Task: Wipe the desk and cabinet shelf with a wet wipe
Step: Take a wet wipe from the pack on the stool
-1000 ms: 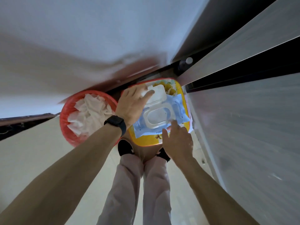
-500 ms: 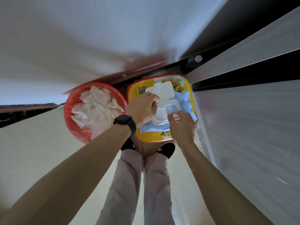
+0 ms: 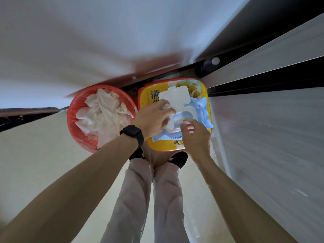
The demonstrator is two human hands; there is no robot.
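Note:
A blue wet wipe pack (image 3: pixel 202 109) lies on a yellow box (image 3: pixel 145 102) on the floor in front of my feet. Its white flip lid (image 3: pixel 175 96) stands open. My left hand (image 3: pixel 152 118), with a black watch on the wrist, grips the lid near its hinge and holds it back. My right hand (image 3: pixel 196 137) hovers at the near side of the pack, fingers apart and curled just above the white-rimmed opening (image 3: pixel 177 120). I see no wipe between its fingers.
A red basket (image 3: pixel 73 130) full of crumpled white wipes (image 3: pixel 103 116) stands left of the yellow box. A grey cabinet front (image 3: pixel 263 128) with dark gaps runs along the right. A white panel (image 3: pixel 87 41) rises beyond. My legs and black shoes (image 3: pixel 178 158) stand below.
My left hand went from resting flat on the open lid to gripping it near the hinge. My right hand reached to the opening, then drew slightly back with fingers spread.

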